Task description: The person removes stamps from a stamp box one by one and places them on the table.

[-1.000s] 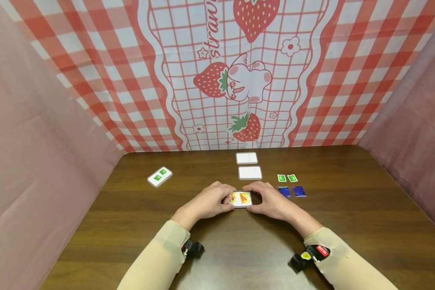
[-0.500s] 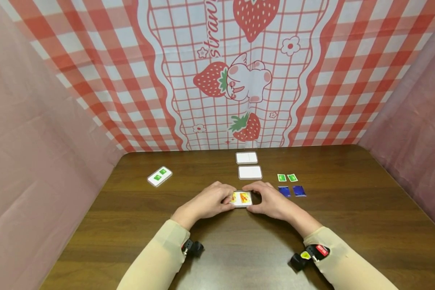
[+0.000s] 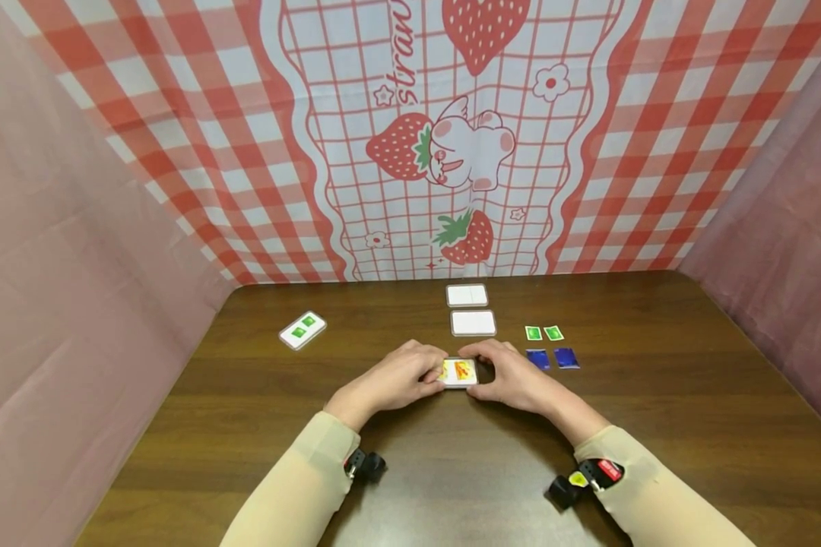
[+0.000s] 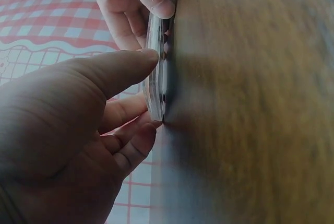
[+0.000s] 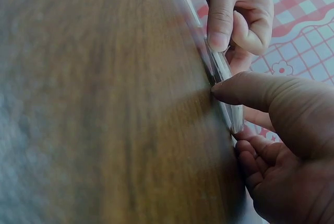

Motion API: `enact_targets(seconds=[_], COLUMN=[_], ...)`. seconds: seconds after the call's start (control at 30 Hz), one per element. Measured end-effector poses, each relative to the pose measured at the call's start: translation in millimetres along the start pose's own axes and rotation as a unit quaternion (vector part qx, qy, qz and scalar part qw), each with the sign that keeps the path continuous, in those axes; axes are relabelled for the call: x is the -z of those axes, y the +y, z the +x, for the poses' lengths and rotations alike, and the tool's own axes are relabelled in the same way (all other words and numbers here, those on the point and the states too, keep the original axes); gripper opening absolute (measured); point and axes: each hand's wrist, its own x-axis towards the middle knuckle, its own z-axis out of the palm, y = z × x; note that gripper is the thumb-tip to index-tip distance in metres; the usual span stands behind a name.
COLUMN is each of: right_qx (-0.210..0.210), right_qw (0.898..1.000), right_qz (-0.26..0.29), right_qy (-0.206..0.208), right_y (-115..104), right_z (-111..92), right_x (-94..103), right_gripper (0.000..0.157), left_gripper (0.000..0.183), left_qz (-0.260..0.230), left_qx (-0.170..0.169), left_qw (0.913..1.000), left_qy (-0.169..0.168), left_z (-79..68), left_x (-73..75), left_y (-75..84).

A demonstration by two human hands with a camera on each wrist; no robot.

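Observation:
A small stack of clear-edged cards (image 3: 463,372) lies at the middle of the table, its white top card printed with yellow and orange pictures. My left hand (image 3: 398,375) grips the left end between thumb and fingers and covers part of one picture. At the right end, my right hand (image 3: 513,374) pinches the stack, thumb on the near edge and fingers on the far edge. Seen edge-on in the left wrist view, the stack (image 4: 153,93) has several clear layers. The right wrist view shows both thumbs against the near side of the stack (image 5: 236,117).
Two blank white cards (image 3: 473,323) lie one behind the other beyond the hands. A white card with two green squares (image 3: 303,330) is at the left. Two small green pieces (image 3: 534,333) and two blue pieces (image 3: 566,358) lie to the right. A checkered cloth (image 3: 246,152) hangs behind the table.
Both hands keep their grip on the stack in the same place. Only the head view has shifted very slightly.

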Motion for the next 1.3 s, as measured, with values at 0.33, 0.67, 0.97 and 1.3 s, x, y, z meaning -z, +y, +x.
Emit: enact_targets(seconds=[0.33, 0.67, 0.97, 1.3], right_qx=[-0.009, 0.009, 0.026, 0.0], right_qw=[1.0, 1.0, 0.999, 1.0], right_qz=[0.01, 0.01, 0.018, 0.008], right_qy=[-0.004, 0.011, 0.031, 0.003], right_y=[2, 1, 28, 4], right_z=[1, -1, 5, -1], right_x=[4.9, 6.5, -3.8, 2.9], right_gripper=[0.06, 0.069, 0.084, 0.08], left_gripper=[0.045, 0.045, 0.045, 0.04], left_qz=[-0.005, -0.015, -0.022, -0.006], left_qx=[-0.012, 0.043, 0.06, 0.082], left_qw=[0.9998, 0.999, 0.9977, 0.9953], left_qy=[0.018, -0.003, 0.021, 0.05], left_z=[6.0, 2.6, -10.8, -23.1], left_x=[-6.6, 10.5, 25.4, 33.5], left_y=[-10.2, 6.4, -0.4, -22.3])
